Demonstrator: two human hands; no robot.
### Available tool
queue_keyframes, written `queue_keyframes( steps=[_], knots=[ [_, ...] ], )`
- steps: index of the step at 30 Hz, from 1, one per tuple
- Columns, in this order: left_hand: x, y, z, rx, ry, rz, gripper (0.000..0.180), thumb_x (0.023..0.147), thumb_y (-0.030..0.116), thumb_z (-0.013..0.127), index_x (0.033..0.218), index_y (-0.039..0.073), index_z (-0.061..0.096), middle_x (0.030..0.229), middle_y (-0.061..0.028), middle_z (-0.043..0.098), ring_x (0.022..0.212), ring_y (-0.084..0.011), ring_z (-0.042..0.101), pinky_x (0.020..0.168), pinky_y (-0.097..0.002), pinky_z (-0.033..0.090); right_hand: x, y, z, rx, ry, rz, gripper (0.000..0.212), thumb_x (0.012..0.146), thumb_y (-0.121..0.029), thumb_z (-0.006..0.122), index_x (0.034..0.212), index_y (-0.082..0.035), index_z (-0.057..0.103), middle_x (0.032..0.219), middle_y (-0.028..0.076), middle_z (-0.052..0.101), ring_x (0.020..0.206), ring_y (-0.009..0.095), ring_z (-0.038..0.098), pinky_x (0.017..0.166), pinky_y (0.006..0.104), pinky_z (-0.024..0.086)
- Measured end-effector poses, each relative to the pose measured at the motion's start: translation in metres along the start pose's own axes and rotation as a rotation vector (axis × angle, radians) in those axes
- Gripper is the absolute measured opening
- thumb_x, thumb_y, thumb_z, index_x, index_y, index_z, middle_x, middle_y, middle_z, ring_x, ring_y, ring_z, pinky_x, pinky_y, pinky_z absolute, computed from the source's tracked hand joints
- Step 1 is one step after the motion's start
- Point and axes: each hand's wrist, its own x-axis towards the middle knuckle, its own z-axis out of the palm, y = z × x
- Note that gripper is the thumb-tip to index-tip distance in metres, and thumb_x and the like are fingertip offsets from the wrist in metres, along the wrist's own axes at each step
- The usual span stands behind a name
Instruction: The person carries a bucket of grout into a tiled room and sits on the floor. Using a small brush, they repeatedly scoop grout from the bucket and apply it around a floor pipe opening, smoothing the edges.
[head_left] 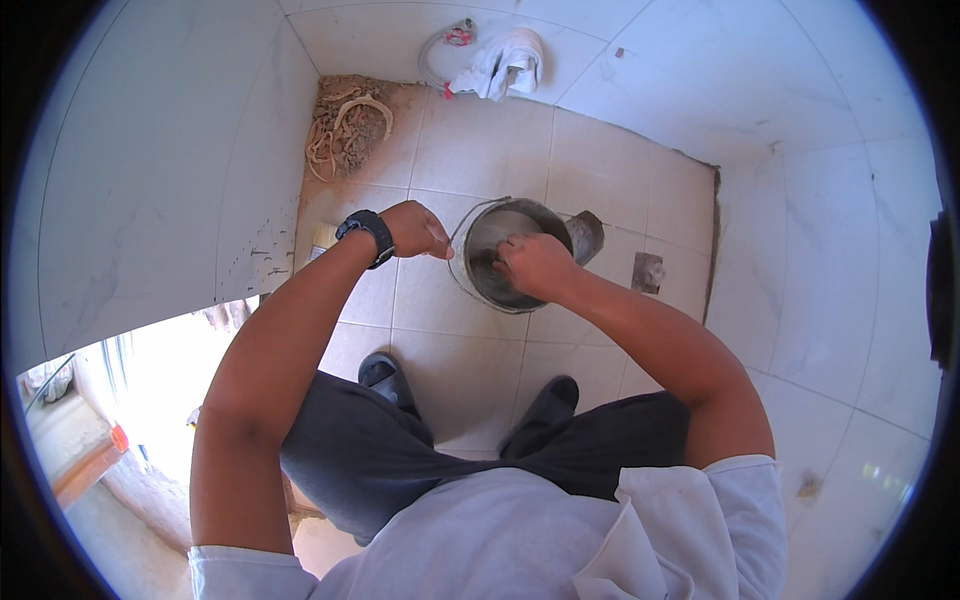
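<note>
A round bucket [462, 262] with a thin wire handle [452, 236] stands on the tiled floor ahead of me. Grey material, wet-looking and smooth, shows inside it. My left hand [418, 230], with a dark watch on its wrist, is at the bucket's left side. Its fingers are pinched together on the wire handle. Over the bucket's mouth is my right hand [535, 266], fingers curled and pointing down into it. Whatever those fingers grip is hidden. Just right of the bucket lies a grey, crusted object [587, 236], its kind unclear.
Rubble [350, 135] with pale strips lies in the far left corner. A white cloth [510, 65] and a grey hose [430, 60] hang at the far wall. A square floor drain [648, 272] is right of the bucket. Tiled walls close in on both sides; my sandalled feet [385, 378] stand near.
</note>
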Motion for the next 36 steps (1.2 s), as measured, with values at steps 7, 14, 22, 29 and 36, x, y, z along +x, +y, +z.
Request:
queue_keyframes(
  steps=[7,14,22,29,36],
  knots=[
    [0.003,-0.001,0.008,0.034,0.012,-0.008,0.044,0.082,0.038,0.085,0.108,0.003,0.080,0.104,-0.0144,0.078,0.095,-0.0243,0.072,0.090,-0.0349,0.055,0.002,0.014,0.000,-0.227,-0.041,-0.049,0.026,0.082,-0.014,0.065,0.103,0.001,0.068,0.099,0.017,0.071,0.091,0.032,0.071,0.076,0.0431,0.058],
    [0.004,-0.002,0.012,0.097,0.060,0.027,0.039,0.083,0.036,0.084,0.106,0.005,0.081,0.103,-0.0140,0.079,0.094,-0.0250,0.072,0.088,-0.0356,0.055,-0.008,0.027,0.006,-0.321,-0.054,-0.099,0.022,0.080,-0.012,0.065,0.097,0.002,0.069,0.093,0.016,0.069,0.086,0.032,0.070,0.071,0.0421,0.058],
    [0.003,0.001,0.014,0.106,0.070,0.001,0.038,0.084,0.035,0.084,0.106,0.004,0.080,0.102,-0.0138,0.079,0.094,-0.0239,0.072,0.088,-0.0353,0.055,-0.008,0.030,-0.006,-0.110,-0.191,0.020,0.014,0.080,-0.011,0.065,0.081,-0.002,0.075,0.088,0.020,0.073,0.087,0.037,0.073,0.075,0.0469,0.059],
    [0.002,0.002,0.016,0.066,0.073,-0.014,0.038,0.085,0.033,0.084,0.108,0.003,0.080,0.102,-0.0142,0.078,0.094,-0.0236,0.072,0.089,-0.0358,0.055,-0.006,0.019,-0.013,0.096,-0.263,0.137,0.023,0.086,-0.022,0.072,0.085,0.002,0.075,0.091,0.024,0.073,0.093,0.043,0.070,0.083,0.0496,0.057],
    [0.004,0.000,0.016,0.080,0.074,0.008,0.039,0.085,0.035,0.084,0.107,0.003,0.080,0.102,-0.0138,0.078,0.093,-0.0237,0.072,0.089,-0.0358,0.055,-0.003,0.005,-0.015,0.173,-0.167,0.178,0.029,0.091,-0.028,0.071,0.091,0.001,0.074,0.092,0.025,0.072,0.096,0.043,0.069,0.086,0.0496,0.056]
  ],
)
